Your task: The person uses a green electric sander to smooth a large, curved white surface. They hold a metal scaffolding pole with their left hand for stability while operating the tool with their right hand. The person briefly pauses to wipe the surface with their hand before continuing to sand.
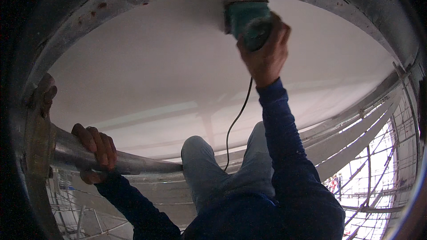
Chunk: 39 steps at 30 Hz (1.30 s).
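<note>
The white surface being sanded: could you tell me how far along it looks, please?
Done: most of the white surface looks smooth and even. In hand: the right hand presses a green sander against its upper edge, while the left hand grips a metal pipe. What is left cannot be judged; no unsanded patches stand out.

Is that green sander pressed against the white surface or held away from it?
Pressed against it: the green sander sits flat on the white surface, gripped by the right hand.

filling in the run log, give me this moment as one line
left hand: gripping metal pipe | right hand: holding green sander against white surface | cord: hanging down past knees
</note>
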Each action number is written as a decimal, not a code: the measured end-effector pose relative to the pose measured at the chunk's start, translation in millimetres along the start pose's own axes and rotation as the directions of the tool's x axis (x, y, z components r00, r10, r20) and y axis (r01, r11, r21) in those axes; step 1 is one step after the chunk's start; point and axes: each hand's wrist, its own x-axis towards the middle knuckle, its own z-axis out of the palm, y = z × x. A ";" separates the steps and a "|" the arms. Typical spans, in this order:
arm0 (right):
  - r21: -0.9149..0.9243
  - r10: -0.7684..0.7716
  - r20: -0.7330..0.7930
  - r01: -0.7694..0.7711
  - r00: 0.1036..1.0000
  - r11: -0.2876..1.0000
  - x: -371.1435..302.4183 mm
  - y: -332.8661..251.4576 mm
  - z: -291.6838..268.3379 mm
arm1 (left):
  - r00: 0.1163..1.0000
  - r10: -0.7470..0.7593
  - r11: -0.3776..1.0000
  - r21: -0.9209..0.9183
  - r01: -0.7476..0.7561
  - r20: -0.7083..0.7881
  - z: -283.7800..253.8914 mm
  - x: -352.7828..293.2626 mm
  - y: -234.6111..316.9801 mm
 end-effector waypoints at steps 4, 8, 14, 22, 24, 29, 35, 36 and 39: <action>0.025 0.033 -0.153 -0.029 0.988 0.999 43.4 20.6 -6.6 | 0.996 0.014 1.000 0.026 -0.011 -0.085 13.6 -1.3 -1.7; -0.020 -0.128 -0.242 0.126 0.962 0.992 61.3 4.1 6.0 | 0.948 0.081 0.992 0.117 -0.046 -0.308 32.2 -8.3 -4.5; 0.080 -0.130 0.024 0.128 0.991 0.989 -7.9 -42.5 26.5 | 0.817 0.174 0.917 0.394 0.070 -0.550 61.4 -20.6 -2.1; 0.053 -0.058 0.038 0.056 0.998 0.997 -29.6 -12.5 10.8 | 0.514 0.679 0.000 0.700 0.714 -0.524 118.8 -55.9 9.3; 0.049 -0.078 -0.044 0.080 0.996 0.996 -9.2 -5.6 10.5 | 0.724 0.474 0.003 0.823 0.568 -0.501 146.8 -62.6 1.4; 0.000 -0.083 -0.151 0.084 0.985 0.996 34.9 4.9 2.8 | 0.777 -0.312 0.577 0.540 0.613 -0.547 178.4 -35.1 -153.6; -0.048 -0.068 -0.160 0.061 0.985 0.997 51.6 28.3 -7.8 | 0.561 -0.816 0.414 0.536 0.736 -0.138 184.4 -81.9 -409.3; -0.060 -0.074 -0.167 0.065 0.983 0.996 53.4 35.6 -10.8 | 0.418 -0.907 0.323 0.566 0.759 -0.042 189.4 -97.6 -429.4; -0.070 -0.080 -0.176 0.069 0.981 0.995 58.2 60.4 -23.2 | 0.291 -0.935 0.342 0.734 0.587 0.203 190.8 -143.0 -452.7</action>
